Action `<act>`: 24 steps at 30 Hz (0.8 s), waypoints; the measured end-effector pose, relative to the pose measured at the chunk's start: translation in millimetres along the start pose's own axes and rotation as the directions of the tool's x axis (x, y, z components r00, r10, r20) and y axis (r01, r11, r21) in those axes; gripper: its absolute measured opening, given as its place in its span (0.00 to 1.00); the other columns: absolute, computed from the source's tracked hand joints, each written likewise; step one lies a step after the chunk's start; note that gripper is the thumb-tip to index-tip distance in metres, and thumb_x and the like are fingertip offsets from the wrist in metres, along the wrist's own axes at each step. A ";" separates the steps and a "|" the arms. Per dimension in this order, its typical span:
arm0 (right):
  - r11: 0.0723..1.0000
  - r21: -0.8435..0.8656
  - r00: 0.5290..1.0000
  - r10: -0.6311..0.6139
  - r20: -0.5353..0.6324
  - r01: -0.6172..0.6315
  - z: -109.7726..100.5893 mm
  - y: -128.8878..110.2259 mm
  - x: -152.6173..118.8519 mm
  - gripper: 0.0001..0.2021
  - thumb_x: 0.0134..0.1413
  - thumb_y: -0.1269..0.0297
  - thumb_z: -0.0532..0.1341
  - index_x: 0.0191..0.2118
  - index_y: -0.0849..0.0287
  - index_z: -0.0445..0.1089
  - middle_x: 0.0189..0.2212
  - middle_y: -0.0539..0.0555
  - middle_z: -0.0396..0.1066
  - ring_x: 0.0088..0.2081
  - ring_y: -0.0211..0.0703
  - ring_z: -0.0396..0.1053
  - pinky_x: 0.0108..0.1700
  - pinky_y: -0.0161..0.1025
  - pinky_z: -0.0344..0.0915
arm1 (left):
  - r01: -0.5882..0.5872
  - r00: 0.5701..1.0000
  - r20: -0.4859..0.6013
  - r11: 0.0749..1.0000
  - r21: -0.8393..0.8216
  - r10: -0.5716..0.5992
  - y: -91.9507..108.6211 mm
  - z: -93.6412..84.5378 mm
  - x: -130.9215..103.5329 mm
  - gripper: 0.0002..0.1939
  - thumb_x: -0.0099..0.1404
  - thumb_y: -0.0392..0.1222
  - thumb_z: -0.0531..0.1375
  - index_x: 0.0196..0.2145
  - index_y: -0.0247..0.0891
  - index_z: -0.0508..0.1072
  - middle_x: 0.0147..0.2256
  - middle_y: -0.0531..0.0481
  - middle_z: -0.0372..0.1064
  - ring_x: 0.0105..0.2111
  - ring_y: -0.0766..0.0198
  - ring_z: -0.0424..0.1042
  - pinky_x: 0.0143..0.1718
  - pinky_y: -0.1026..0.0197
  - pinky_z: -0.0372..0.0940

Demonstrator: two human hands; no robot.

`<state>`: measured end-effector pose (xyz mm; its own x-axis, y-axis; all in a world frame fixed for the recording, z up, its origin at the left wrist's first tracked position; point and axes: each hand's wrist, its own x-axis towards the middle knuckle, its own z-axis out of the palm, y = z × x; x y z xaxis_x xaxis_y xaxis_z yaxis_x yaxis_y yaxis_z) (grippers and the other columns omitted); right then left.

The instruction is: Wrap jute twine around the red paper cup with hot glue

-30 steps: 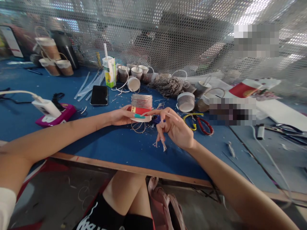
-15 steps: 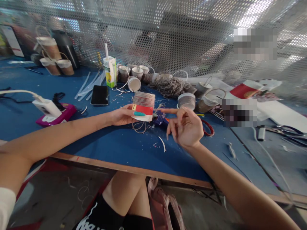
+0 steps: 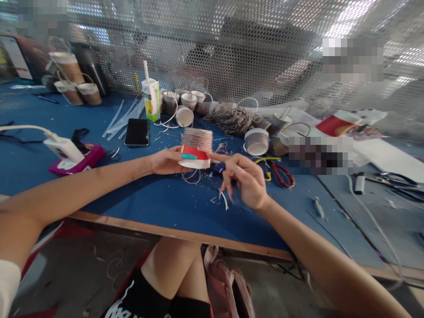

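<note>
A red and white paper cup (image 3: pixel 197 153), its one half wound with grey-brown cord, is held above the blue table. My left hand (image 3: pixel 168 160) grips it from the left, the thumb with its teal nail across the red band. From the right, my right hand (image 3: pixel 245 176) reaches over with the index finger stretched to the cup's side and the other fingers loosely bent apart. A loop of thin cord (image 3: pixel 191 177) hangs or lies just below the cup. Behind the right fingertips a dark blue object (image 3: pixel 217 167) is partly hidden.
Cord-wrapped cups (image 3: pixel 256 141), a heap of cord (image 3: pixel 232 119) and a drink carton (image 3: pixel 151 100) stand along the back. A black phone (image 3: pixel 137 132) and purple power strip (image 3: pixel 79 161) lie left. Red-handled pliers (image 3: pixel 282 176) and dark scissors (image 3: pixel 397 181) lie right.
My right hand has moved left and slightly down, bringing its index finger against the cup. Yellow handles beside the red ones now show. My left hand still holds the cup.
</note>
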<state>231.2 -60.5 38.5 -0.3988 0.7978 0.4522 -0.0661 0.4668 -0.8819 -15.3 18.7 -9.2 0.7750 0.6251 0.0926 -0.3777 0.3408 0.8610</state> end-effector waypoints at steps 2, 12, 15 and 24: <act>0.995 -0.095 0.992 0.044 0.117 -0.033 -0.3 0.3 -2.0 0.17 0.67 0.48 0.62 0.31 0.54 0.65 0.43 0.58 0.84 0.16 0.32 0.62 0.22 0.38 0.69 | 0.018 1.000 0.010 1.000 0.020 -0.018 0.5 4.0 -0.8 0.31 0.45 0.44 0.80 0.48 0.38 0.82 0.44 0.43 0.83 0.42 0.59 0.81 0.43 0.63 0.72; 0.979 -0.147 0.971 -0.163 -0.176 0.138 -2.3 8.0 -4.0 0.14 0.69 0.54 0.62 0.31 0.53 0.65 0.52 0.56 0.83 0.14 0.30 0.60 0.20 0.41 0.70 | -0.047 0.991 -0.121 0.994 0.097 0.059 2.3 7.1 0.4 0.27 0.51 0.36 0.75 0.50 0.37 0.80 0.48 0.41 0.82 0.44 0.60 0.79 0.43 0.62 0.70; 0.980 -0.182 0.986 -0.101 -0.132 0.076 -3.4 8.2 -1.9 0.15 0.67 0.49 0.63 0.33 0.53 0.67 0.55 0.57 0.81 0.14 0.31 0.63 0.18 0.40 0.70 | -0.062 0.990 -0.123 0.994 0.089 0.072 1.7 6.8 1.5 0.28 0.51 0.39 0.76 0.51 0.38 0.80 0.50 0.41 0.81 0.47 0.58 0.79 0.44 0.61 0.69; 0.947 -0.281 0.967 -0.204 -0.155 0.154 -6.4 3.3 2.3 0.25 0.71 0.46 0.58 0.24 0.54 0.66 0.14 0.47 0.67 0.09 0.35 0.59 0.13 0.37 0.56 | -0.102 0.964 -0.246 0.995 0.014 0.102 2.4 3.2 3.5 0.24 0.49 0.36 0.77 0.45 0.40 0.82 0.44 0.48 0.84 0.45 0.59 0.81 0.47 0.60 0.71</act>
<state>235.9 -54.7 37.5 -0.2300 0.7354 0.6374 0.1332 0.6726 -0.7279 -11.9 19.6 -5.2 0.5838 0.8101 0.0539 -0.4473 0.2656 0.8540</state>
